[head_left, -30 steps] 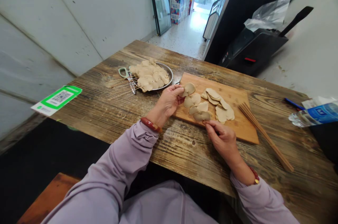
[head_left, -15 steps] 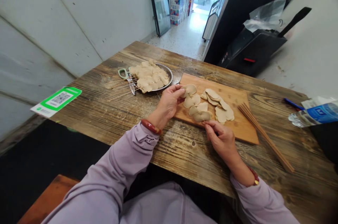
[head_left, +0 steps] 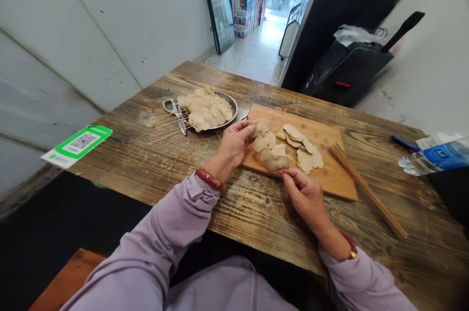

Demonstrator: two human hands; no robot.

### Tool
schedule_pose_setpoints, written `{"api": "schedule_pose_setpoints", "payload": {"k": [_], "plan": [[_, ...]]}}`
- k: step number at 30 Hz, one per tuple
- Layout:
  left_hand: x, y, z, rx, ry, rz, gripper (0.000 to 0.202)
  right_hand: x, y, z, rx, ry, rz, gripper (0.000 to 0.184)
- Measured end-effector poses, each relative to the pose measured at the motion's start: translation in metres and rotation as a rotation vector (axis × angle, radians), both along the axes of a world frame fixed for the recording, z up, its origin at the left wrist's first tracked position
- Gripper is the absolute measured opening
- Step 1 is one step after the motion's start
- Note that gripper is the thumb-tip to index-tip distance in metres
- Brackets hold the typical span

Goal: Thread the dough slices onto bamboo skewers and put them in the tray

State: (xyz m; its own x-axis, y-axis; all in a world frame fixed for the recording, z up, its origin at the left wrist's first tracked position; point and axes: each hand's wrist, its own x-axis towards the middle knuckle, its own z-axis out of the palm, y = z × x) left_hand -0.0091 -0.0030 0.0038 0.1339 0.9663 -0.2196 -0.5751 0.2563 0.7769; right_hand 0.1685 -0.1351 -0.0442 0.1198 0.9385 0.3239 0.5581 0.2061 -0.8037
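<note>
Diagonally run the skewered slices (head_left: 265,142); far left, near right.

Thin, rounded beige slices (head_left: 265,141): overlapping row
Slant: down rightward
Place: between left hand (head_left: 233,144) and right hand (head_left: 305,194)

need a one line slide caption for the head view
Left hand and right hand hold a row of thin beige slices over a wooden board, sticks across its right edge.

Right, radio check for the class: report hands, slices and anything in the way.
Left hand pinching far end of held slices; right hand pinching near end. Loose slices on board alongside. No obstruction seen between hands.
</note>
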Motion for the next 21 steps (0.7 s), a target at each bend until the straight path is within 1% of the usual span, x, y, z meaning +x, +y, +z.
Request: {"api": "schedule_pose_setpoints", "payload": {"k": [5, 9, 13, 18, 21], "plan": [[0.0016, 0.0018, -0.0049, -0.01, -0.009, 0.008, 0.019, -0.004, 0.0, 0.0023, -0.022, 0.051, 0.017, 0.023], [0.002, 0.0023, -0.0073, 0.023, 0.008, 0.028, 0.023, -0.006, 0.0002, 0.0029, -0.043, 0.067, 0.021, 0.024], [0.0031, 0.0014, -0.0069, 0.069, 0.036, 0.049, 0.026, -0.0075, 0.0008, 0.003, -0.058, 0.094, 0.026, 0.025], [0.0044, 0.0005, -0.0044, 0.126, 0.084, 0.079, 0.029, -0.0087, 0.001, 0.0031, -0.119, 0.174, 0.062, 0.027], [0.0049, 0.0, -0.004, 0.133, 0.109, 0.073, 0.029, -0.0089, 0.0012, 0.0031, -0.153, 0.222, 0.08, 0.027]]}}
